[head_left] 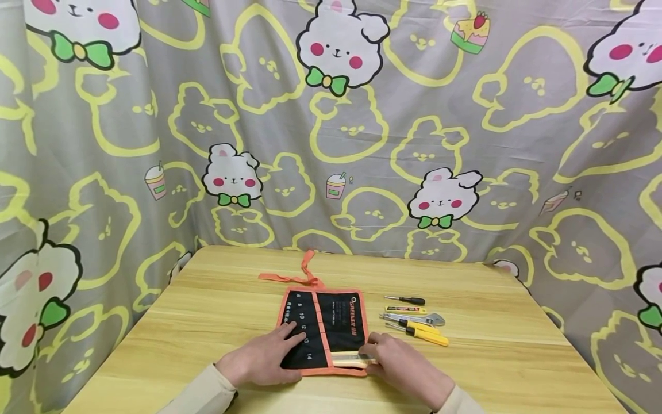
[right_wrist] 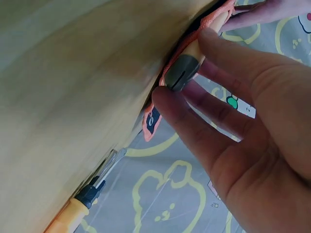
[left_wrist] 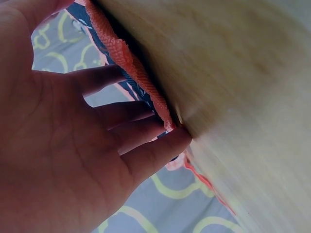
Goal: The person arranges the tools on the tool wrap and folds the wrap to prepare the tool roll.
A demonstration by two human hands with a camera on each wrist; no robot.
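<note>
A black tool roll [head_left: 331, 322] with orange trim lies unrolled at the middle of the wooden table [head_left: 207, 322]. My left hand [head_left: 289, 340] lies flat on its left half, and straight fingers [left_wrist: 146, 116] press its orange edge [left_wrist: 121, 53]. My right hand [head_left: 370, 352] pinches a wooden-handled tool [head_left: 351, 360] at the roll's lower right corner. In the right wrist view, thumb and fingers [right_wrist: 214, 53] grip the handle's grey end cap [right_wrist: 179, 73]. The tool's other end is hidden by the roll.
Right of the roll lie a small black-handled screwdriver [head_left: 406, 300], a yellow utility knife [head_left: 405, 310], an adjustable wrench [head_left: 416, 318] and yellow-handled tools [head_left: 424, 333]. An orange tie strap [head_left: 305, 276] trails behind the roll. A printed cloth backdrop [head_left: 362, 144] surrounds the table.
</note>
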